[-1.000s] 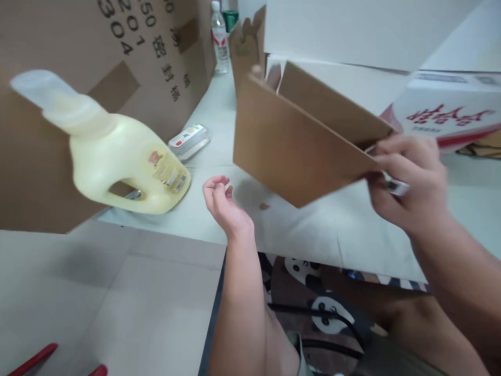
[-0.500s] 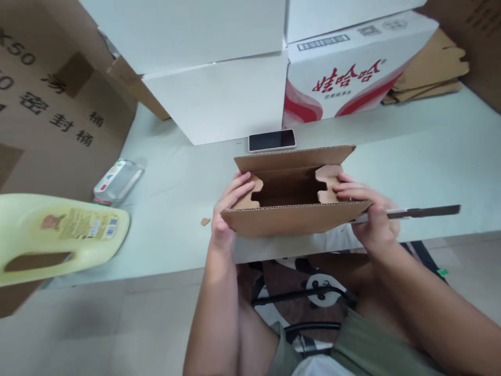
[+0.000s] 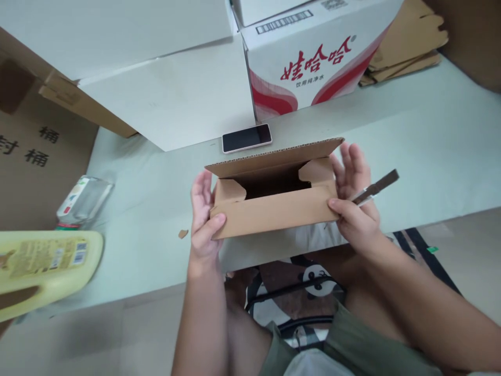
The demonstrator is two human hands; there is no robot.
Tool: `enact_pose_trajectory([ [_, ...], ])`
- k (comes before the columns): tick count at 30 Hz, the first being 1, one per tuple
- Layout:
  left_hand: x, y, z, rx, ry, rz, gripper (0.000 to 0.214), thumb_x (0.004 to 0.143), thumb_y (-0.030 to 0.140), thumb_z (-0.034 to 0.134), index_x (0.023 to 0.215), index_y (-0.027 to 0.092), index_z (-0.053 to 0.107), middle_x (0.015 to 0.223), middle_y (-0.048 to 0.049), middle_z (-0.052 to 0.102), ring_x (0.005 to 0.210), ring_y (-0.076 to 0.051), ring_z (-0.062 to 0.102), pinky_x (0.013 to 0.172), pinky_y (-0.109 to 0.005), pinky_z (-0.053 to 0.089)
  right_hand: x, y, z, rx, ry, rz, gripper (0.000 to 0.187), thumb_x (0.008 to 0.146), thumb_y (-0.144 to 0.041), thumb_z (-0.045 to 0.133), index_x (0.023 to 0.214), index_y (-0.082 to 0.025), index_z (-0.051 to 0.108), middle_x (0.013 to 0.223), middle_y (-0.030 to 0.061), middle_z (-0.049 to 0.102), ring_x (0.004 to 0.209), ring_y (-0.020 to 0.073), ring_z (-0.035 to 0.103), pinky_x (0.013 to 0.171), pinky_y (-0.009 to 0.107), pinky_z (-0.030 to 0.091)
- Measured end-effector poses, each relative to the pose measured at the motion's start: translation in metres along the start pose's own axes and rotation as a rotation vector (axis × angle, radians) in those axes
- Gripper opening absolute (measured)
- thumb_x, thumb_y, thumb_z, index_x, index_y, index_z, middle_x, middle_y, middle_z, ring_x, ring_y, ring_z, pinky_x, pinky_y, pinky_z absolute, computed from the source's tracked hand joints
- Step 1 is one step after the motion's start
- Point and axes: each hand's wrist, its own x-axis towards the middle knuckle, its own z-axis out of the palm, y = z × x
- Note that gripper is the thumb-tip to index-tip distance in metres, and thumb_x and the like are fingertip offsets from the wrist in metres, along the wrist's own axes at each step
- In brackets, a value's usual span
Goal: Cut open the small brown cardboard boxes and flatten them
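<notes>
My left hand (image 3: 204, 219) grips the left end of a small brown cardboard box (image 3: 274, 213), its thumb on the near panel and its fingers behind the side. At the opposite end, my right hand (image 3: 356, 198) grips the box the same way. A slim tool with a dark end and a pale metal part, like a utility knife (image 3: 376, 187), also sticks out of my right hand. The box's far flap (image 3: 274, 157) stands raised. Its left side flap (image 3: 230, 191) and right side flap (image 3: 318, 171) lean inward over the opening. Shadow hides the inside.
A phone (image 3: 246, 138) lies behind the box, before a white carton (image 3: 176, 99) and a red-and-white carton (image 3: 309, 73). A clear bottle (image 3: 85, 201) and yellow jug (image 3: 58, 266) lie left. Flattened cardboard (image 3: 410, 42) is stacked back right. A brown scrap (image 3: 182, 234) rests on the table.
The box has tilted and shifted left in the view. My thumbs now press on its near panel, and my right fingers have straightened. The whole view has shifted too.
</notes>
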Motion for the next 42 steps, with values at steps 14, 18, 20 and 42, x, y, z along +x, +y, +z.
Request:
enact_pose_trajectory([
  [14, 0.001, -0.003, -0.010, 0.168, -0.056, 0.190, 0.026, 0.079, 0.043, 0.066, 0.096, 0.031, 0.082, 0.137, -0.0036, 0.064, 0.139, -0.034, 0.049, 0.122, -0.053, 0.031, 0.003, 0.002, -0.001, -0.028, -0.015, -0.118, 0.038, 0.092, -0.054, 0.051, 0.118, -0.034, 0.071, 0.149, 0.0031, 0.052, 0.148, 0.0351, 0.040, 0.126, 0.059, 0.026],
  [18, 0.004, -0.001, -0.014, 0.148, 0.018, 0.146, 0.027, 0.077, 0.040, 0.063, 0.092, 0.030, 0.082, 0.137, -0.0021, 0.067, 0.140, -0.035, 0.050, 0.121, -0.053, 0.033, -0.002, 0.005, -0.001, 0.022, -0.065, -0.047, 0.049, 0.096, -0.059, 0.048, 0.142, -0.041, 0.055, 0.162, -0.0004, 0.040, 0.152, 0.0313, 0.037, 0.123, 0.054, 0.035],
  [20, 0.005, 0.000, -0.018, 0.124, 0.099, 0.126, 0.026, 0.076, 0.040, 0.061, 0.089, 0.030, 0.082, 0.134, -0.0020, 0.069, 0.140, -0.034, 0.050, 0.121, -0.054, 0.033, -0.004, 0.009, -0.001, 0.087, -0.071, 0.017, 0.054, 0.096, -0.062, 0.047, 0.147, -0.044, 0.048, 0.167, -0.0013, 0.033, 0.151, 0.0305, 0.039, 0.117, 0.052, 0.043],
  [42, 0.003, -0.018, -0.047, 0.132, 0.273, -0.098, 0.055, 0.084, 0.068, 0.059, 0.103, 0.020, 0.079, 0.112, -0.0106, 0.078, 0.116, -0.031, 0.070, 0.103, -0.045, 0.053, -0.017, 0.012, 0.043, 0.344, -0.366, 0.064, 0.058, 0.098, -0.058, 0.048, 0.153, -0.042, 0.043, 0.160, -0.0005, 0.045, 0.151, 0.0256, 0.040, 0.128, 0.053, 0.025],
])
